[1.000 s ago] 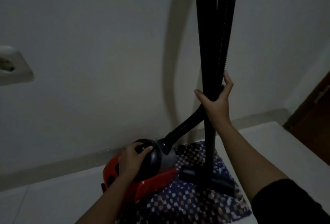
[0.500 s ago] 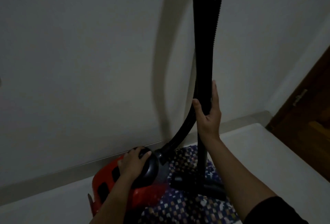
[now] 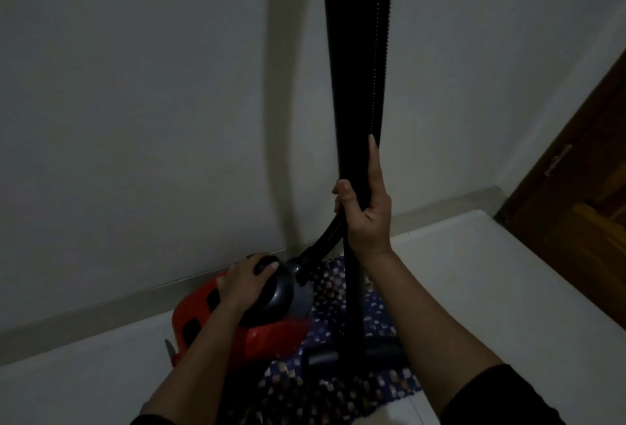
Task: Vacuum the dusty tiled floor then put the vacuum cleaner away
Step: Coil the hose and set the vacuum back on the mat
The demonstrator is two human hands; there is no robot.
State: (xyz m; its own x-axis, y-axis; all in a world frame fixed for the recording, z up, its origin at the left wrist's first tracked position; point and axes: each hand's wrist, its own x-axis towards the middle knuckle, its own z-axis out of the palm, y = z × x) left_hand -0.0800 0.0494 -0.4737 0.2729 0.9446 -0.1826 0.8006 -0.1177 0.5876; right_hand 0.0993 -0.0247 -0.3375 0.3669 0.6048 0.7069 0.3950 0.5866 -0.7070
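The red and black vacuum cleaner [image 3: 271, 333] sits on the pale tiled floor [image 3: 491, 289] close to the wall. My left hand [image 3: 245, 284] grips the black handle on top of its body. A black wand [image 3: 354, 86] stands upright, with the ribbed hose [image 3: 381, 69] running alongside it. My right hand [image 3: 364, 211] is closed around the wand and hose together at mid-height. The hose curves down from my right hand to the vacuum's front. The floor nozzle [image 3: 355, 355] rests on a patterned mat, partly hidden by my right forearm.
A blue patterned mat [image 3: 338, 387] lies under the nozzle and the vacuum's front. A plain wall [image 3: 152, 103] with a skirting board rises right behind. A brown wooden door [image 3: 582, 208] with a handle stands at the right.
The view has swung right: the wall socket left the frame and more of the door shows. My right hand has wrapped tighter round wand and hose. My left hand stays on the handle.
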